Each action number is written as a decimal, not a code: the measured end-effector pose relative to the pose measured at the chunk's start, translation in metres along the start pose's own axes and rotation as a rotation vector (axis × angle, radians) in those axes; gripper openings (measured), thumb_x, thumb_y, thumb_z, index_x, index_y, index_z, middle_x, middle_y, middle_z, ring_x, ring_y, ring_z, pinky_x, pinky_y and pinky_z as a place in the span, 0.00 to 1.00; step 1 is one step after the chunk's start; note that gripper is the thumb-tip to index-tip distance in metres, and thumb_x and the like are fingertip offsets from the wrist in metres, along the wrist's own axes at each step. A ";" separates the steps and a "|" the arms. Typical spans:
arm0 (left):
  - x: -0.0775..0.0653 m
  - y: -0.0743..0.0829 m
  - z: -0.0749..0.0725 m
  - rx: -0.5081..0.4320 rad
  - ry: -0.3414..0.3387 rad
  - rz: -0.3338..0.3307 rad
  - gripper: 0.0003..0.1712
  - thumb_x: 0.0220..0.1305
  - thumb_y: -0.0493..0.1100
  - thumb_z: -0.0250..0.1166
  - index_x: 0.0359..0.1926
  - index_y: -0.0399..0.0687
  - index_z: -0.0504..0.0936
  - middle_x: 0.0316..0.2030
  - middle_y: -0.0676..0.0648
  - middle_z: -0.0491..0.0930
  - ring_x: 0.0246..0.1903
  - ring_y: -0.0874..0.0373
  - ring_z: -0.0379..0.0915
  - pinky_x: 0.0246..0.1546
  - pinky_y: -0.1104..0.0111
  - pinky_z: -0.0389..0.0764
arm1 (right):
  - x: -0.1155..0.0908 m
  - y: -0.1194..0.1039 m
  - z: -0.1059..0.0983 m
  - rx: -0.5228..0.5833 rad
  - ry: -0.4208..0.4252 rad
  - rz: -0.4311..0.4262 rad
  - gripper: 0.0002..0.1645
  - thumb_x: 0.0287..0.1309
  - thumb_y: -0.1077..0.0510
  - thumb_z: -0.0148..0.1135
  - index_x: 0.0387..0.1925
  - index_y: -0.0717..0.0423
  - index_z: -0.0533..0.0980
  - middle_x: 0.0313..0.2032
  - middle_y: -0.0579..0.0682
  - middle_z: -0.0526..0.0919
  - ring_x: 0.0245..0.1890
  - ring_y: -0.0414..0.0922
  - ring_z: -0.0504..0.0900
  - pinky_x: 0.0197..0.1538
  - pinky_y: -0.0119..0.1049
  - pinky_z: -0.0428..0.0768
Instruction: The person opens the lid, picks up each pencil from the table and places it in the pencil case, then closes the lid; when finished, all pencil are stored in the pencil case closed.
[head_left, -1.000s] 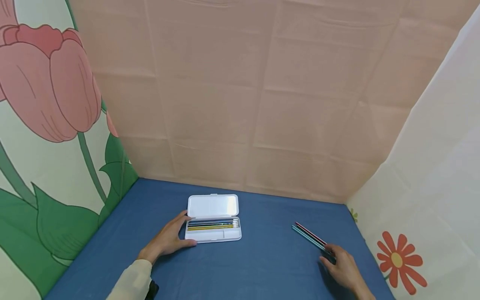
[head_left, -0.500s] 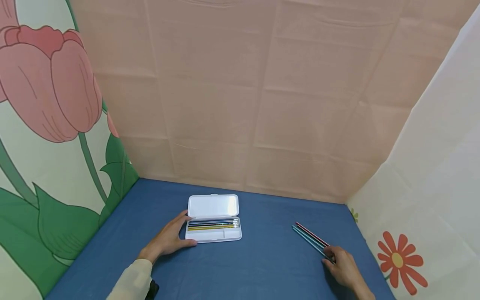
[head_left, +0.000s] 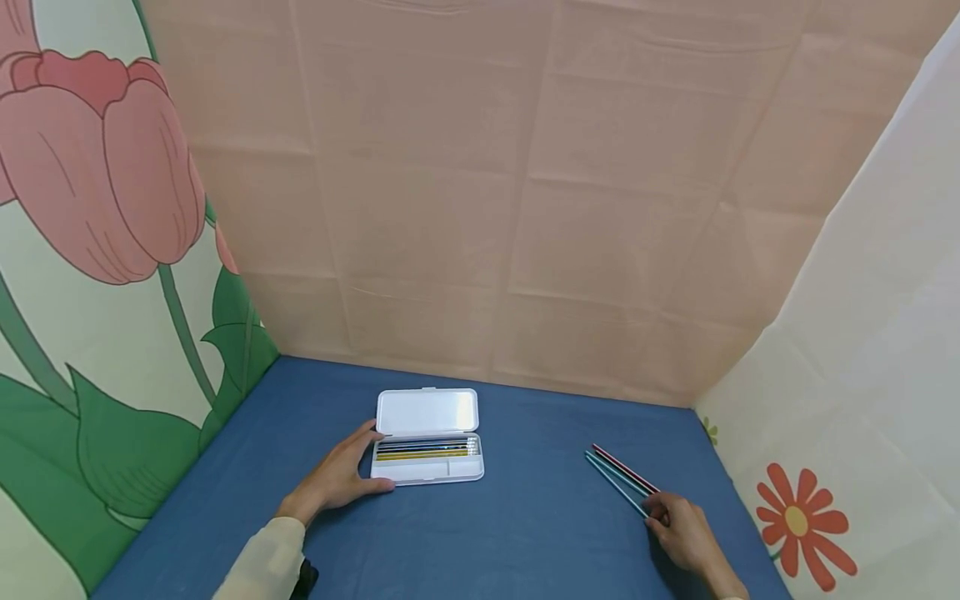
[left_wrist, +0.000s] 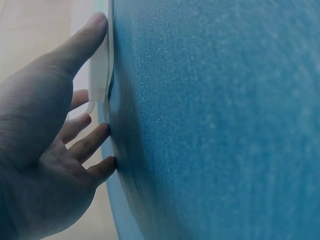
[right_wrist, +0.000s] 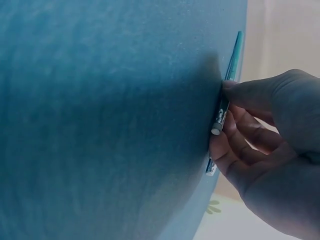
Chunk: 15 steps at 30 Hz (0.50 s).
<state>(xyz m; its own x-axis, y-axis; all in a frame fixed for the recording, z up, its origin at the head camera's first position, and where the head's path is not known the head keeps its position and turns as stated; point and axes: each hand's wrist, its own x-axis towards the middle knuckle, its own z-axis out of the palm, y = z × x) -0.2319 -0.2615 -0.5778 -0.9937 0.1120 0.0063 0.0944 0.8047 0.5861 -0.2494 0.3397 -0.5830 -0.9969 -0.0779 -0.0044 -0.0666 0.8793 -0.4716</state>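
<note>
An open white pencil case [head_left: 408, 473] lies on the blue cloth, with several pencils [head_left: 420, 448] in its back compartment. My left hand [head_left: 337, 475] rests at its left end, thumb along the front edge and fingers spread near the hinge side. To the right, my right hand [head_left: 678, 529] pinches a teal pencil [head_left: 611, 481] between thumb and fingers near its eraser end. Close beside it lie a dark red pencil [head_left: 617, 466] and another teal one, their near ends partly hidden by the hand. In the right wrist view, a second pencil end [right_wrist: 211, 169] shows below the fingers.
The blue cloth [head_left: 510, 533] spreads between both hands. A beige cloth wall [head_left: 487, 208] stands behind, a tulip-print cloth [head_left: 112, 317] at left, and a white cloth with a red flower [head_left: 870, 400] at right. The case's lid [head_left: 427, 411] leans back toward the far edge.
My right fingers have shifted on the pencils, and the near teal pencil now fans apart from the others. My left hand and the pencil case stay put.
</note>
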 end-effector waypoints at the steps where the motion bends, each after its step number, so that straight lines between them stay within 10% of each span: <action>1: 0.000 0.000 0.000 -0.002 0.000 0.000 0.56 0.59 0.64 0.87 0.79 0.44 0.75 0.89 0.34 0.59 0.86 0.28 0.60 0.82 0.29 0.67 | 0.000 0.000 0.000 -0.001 0.003 -0.004 0.11 0.65 0.69 0.75 0.48 0.62 0.88 0.31 0.44 0.86 0.31 0.41 0.79 0.34 0.36 0.76; 15: 0.001 -0.001 0.001 -0.005 -0.002 -0.012 0.58 0.59 0.66 0.87 0.80 0.43 0.74 0.89 0.35 0.58 0.86 0.29 0.60 0.82 0.29 0.66 | -0.002 -0.019 -0.003 -0.014 0.042 -0.081 0.07 0.70 0.69 0.71 0.45 0.58 0.90 0.36 0.47 0.87 0.36 0.40 0.81 0.38 0.38 0.80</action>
<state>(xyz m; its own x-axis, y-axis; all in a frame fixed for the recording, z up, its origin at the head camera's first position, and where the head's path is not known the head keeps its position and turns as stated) -0.2330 -0.2612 -0.5794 -0.9946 0.1038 -0.0021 0.0826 0.8030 0.5902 -0.2463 0.3249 -0.5712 -0.9890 -0.1297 0.0708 -0.1477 0.8773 -0.4567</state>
